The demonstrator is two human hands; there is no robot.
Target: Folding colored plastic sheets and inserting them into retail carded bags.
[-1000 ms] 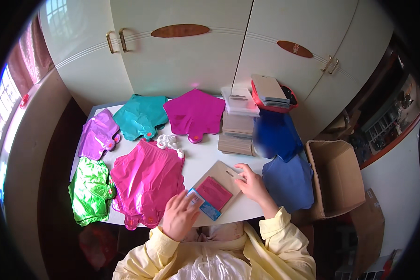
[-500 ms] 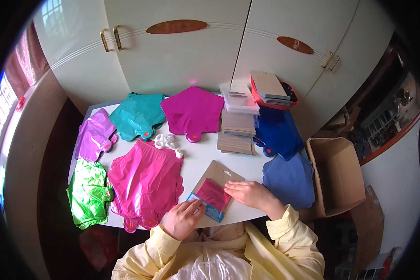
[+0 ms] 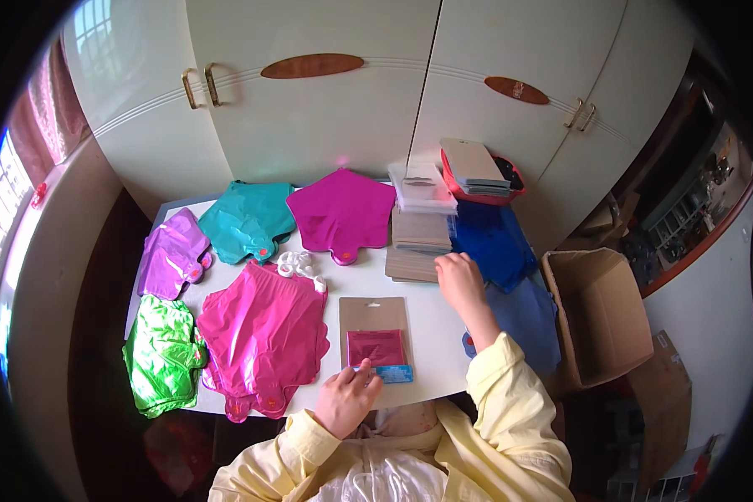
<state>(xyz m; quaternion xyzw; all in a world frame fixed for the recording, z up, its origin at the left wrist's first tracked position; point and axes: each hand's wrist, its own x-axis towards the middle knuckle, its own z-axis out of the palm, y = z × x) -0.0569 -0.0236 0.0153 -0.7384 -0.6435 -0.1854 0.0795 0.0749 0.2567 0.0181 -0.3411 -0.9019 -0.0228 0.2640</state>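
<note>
White table [image 3: 427, 335] before cupboard doors; bare patch mid-table. Carded packet [image 3: 376, 339] at near edge, long axis away from person (hanging hole far end). Left hand [image 3: 345, 400] fingertips press its near edge; right hand [image 3: 460, 280], loosely curled, touches the cardboard stack [image 3: 414, 263].

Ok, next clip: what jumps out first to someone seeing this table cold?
The fan of shiny foil balloons across the white table: a hot pink one at centre-left, a green one at the near-left edge, a magenta one at the back. The left hand rests on a brown card pouch holding a folded pink piece; the right hand reaches the card stack.
</note>
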